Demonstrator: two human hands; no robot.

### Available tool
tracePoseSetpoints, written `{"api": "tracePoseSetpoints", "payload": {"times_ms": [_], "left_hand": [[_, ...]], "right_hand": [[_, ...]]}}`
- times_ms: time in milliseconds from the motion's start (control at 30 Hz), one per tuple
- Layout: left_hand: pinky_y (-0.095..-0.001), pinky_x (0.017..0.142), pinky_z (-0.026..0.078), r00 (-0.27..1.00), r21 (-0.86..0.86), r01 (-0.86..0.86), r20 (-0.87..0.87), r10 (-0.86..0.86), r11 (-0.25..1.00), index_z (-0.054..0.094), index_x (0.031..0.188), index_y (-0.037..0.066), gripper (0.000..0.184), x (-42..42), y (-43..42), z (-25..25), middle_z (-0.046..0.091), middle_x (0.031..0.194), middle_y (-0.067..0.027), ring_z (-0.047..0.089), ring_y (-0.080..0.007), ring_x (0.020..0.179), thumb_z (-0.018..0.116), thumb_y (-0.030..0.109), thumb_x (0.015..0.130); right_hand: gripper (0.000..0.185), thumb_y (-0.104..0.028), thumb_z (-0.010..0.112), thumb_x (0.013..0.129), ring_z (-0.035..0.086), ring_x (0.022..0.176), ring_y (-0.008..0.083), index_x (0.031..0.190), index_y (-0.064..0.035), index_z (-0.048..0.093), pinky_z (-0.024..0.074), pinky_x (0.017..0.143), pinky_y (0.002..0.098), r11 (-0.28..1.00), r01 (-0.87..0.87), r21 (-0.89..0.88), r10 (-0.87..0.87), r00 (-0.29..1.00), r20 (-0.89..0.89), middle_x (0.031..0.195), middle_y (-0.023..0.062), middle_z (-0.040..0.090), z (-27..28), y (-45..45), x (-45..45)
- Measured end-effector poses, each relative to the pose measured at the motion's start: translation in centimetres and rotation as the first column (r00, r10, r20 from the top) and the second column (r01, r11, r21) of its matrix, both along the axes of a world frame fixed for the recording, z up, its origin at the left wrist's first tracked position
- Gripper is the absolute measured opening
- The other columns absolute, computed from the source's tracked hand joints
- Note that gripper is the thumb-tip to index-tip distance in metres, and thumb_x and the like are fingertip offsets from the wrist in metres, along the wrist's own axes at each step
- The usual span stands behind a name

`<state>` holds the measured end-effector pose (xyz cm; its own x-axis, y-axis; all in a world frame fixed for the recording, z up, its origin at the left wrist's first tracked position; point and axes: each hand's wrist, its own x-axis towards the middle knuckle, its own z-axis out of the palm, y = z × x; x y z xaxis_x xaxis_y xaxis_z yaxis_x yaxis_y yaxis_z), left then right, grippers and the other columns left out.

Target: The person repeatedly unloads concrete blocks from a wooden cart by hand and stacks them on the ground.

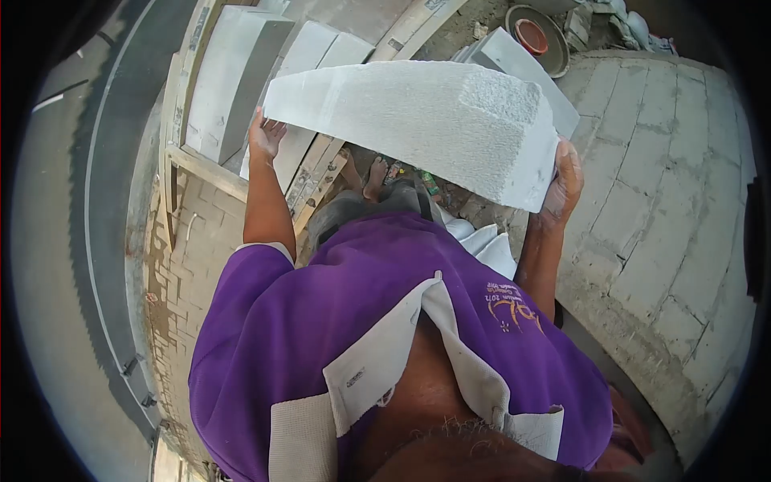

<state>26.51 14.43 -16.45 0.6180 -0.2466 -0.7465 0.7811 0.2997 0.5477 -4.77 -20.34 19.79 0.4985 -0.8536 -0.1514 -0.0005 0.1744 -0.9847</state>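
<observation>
A long, light-grey aerated concrete block is held up in front of my chest, its rough broken corner toward the right. My left hand supports the block's left end from below, thumb apart and most fingers hidden behind it. At the opposite end my right hand grips the block's edge, with fingers curled against its side. Both arms reach forward, and the block spans the whole gap between them.
More pale blocks stand in a timber frame on the left. A block wall rises at right. Behind are a basin with a reddish bowl and rubble. White sacks lie near my legs; a road runs far left.
</observation>
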Motion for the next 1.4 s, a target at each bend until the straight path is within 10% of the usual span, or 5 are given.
{"api": "tracePoseSetpoints", "payload": {"times_ms": [167, 500, 900, 1400], "left_hand": [[-0.0445, 0.098, 0.047, 0.989, -0.288, -0.096, 0.080, 0.124, 0.953, 0.058, 0.123, 0.004, 0.047, -0.6, -1.7, -0.6, 0.062, 0.124, -0.0111, 0.059, -0.0292, 0.114, 0.048, 0.041, 0.097], [-0.0484, 0.099, 0.047, 0.991, -0.146, -0.011, 0.128, 0.030, 0.989, 0.056, 0.126, -0.001, 0.055, -0.5, -3.0, 0.8, 0.062, 0.125, -0.0159, 0.059, -0.0350, 0.114, 0.035, 0.040, 0.096], [-0.0496, 0.103, 0.043, 0.992, -0.053, -0.061, 0.111, 0.067, 0.997, 0.050, 0.134, 0.001, 0.057, -2.8, -3.5, 3.6, 0.057, 0.131, -0.0158, 0.054, -0.0364, 0.121, 0.033, 0.040, 0.096], [-0.0344, 0.085, 0.048, 0.864, 0.439, 0.141, 0.383, -0.326, 0.888, 0.054, 0.116, -0.001, 0.036, -7.0, -14.0, 10.5, 0.062, 0.105, -0.0119, 0.061, -0.0212, 0.097, 0.064, 0.023, 0.091]], "right_hand": [[0.035, -0.021, 0.071, 0.088, 0.062, 0.090, 0.0139, 0.112, 0.0032, 0.061, 0.0477, 0.083, 0.0253, 0.998, 0.063, 0.012, -0.063, 0.998, 0.004, 0.102, 0.0106, 0.066, 0.9, 2.5, -1.1], [0.071, -0.040, 0.069, 0.090, 0.061, 0.094, 0.0149, 0.135, 0.0086, 0.043, 0.0479, 0.083, 0.0252, 0.979, 0.121, 0.164, -0.084, 0.973, -0.216, 0.108, 0.0155, 0.063, 0.1, 5.4, -6.2], [0.058, -0.043, 0.066, 0.091, 0.062, 0.087, 0.0151, 0.117, 0.0075, 0.059, 0.0494, 0.081, 0.0280, 0.954, 0.145, 0.262, -0.096, 0.977, -0.189, 0.100, 0.0103, 0.066, -5.4, 1.6, -10.7], [0.031, -0.031, 0.058, 0.092, 0.062, 0.071, 0.0172, 0.099, -0.0025, 0.069, 0.0480, 0.064, 0.0321, 0.712, 0.498, 0.496, -0.403, 0.867, -0.292, 0.081, 0.0057, 0.063, -21.6, -12.7, -26.5]]}}
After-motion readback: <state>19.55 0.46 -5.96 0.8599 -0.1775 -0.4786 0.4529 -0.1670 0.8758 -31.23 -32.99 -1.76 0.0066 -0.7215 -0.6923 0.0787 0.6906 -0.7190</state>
